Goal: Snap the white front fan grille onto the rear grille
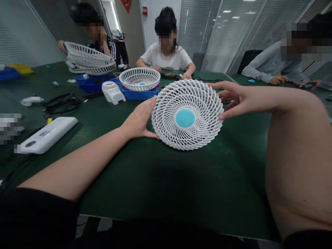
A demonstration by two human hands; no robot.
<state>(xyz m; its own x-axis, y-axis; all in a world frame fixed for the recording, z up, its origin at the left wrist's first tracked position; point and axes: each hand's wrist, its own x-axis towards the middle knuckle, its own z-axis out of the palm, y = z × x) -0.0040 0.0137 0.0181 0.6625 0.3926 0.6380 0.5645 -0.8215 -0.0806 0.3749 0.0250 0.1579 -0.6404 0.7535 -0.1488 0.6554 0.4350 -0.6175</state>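
A round white fan grille (166, 119) with curved ribs and a light blue centre disc is tilted to face me above the table. My left hand (140, 119) grips its left edge, the thumb along the lower rim and the fingers partly hidden behind it. At the right edge, my right hand (233, 98) holds the rim between thumb and bent fingers. Behind it, another white fan grille (127, 79) lies hollow side up on a blue bin (141, 95). A white plastic housing (113, 92) leans by that bin.
On the green table (124, 186), a white power bank (49, 135) and a coiled black cable (62, 103) lie to the left. Stacked white grilles (88, 58) stand at the back left. Several people sit around the table, one (167, 52) straight across.
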